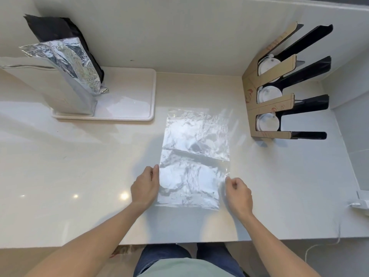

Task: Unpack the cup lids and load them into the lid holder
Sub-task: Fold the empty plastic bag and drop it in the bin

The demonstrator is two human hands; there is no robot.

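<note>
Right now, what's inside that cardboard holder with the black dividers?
White cup lids sit in all three slots of the lid holder. Cardboard and dividers cover part of each stack, so how many cannot be seen.

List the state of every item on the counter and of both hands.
Clear plastic bag: empty, flat on the counter, creased.
Lid holder: upright by the wall, white lids in all three slots.
Silver foil pouch: standing on the tray, top open.
Black pouch: standing behind the silver one.
Left hand: fingers at the bag's left edge.
Right hand: fingers curled at the bag's right edge.
</note>
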